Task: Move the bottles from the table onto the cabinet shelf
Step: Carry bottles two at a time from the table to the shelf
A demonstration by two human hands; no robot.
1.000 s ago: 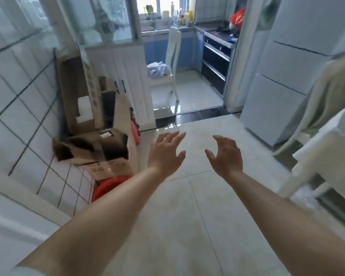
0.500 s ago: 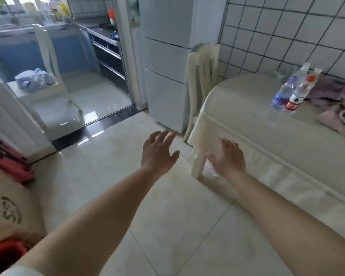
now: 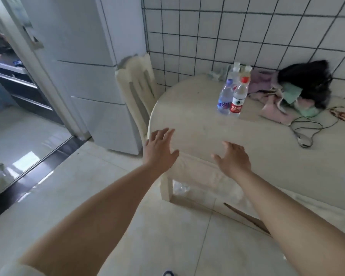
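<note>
- Forearms reach in from the bottom edge of the frame, both bare, stretched out above the pale tiled floor (image 3: 127, 196).
- At centre frame the left hand (image 3: 159, 149) hovers over the near rounded edge of the table (image 3: 197, 134), fingers straight and slightly spread, holding nothing.
- Just right of centre the right hand (image 3: 232, 159) hangs over the table's near rim, fingers relaxed and loosely spread, thumb out to the left, also holding nothing.
- Both hands are well apart from the bottles, which stand farther back on the table.
- Under the table, below the hands, some crumpled clear plastic (image 3: 180, 188) lies on the floor beside a table leg.
- In the upper middle of the frame the purple-capped bottle (image 3: 225, 98) and the red-capped bottle (image 3: 238, 98) stand upright, touching side by side; the red-capped one is on the right.
- Directly behind them, near the wall, two more clear bottles (image 3: 238, 71) with pale caps stand close together.
- To the right of the bottles lies a heap of pink and green cloths (image 3: 277, 102) with a dark bag (image 3: 307, 82) behind it, and a cable (image 3: 307, 128) coils on the table nearer the right edge.
- A cream chair (image 3: 137, 86) stands at the table's left side, against a white fridge (image 3: 100, 76).
- White tiled wall (image 3: 227, 30) fills the upper right.
</note>
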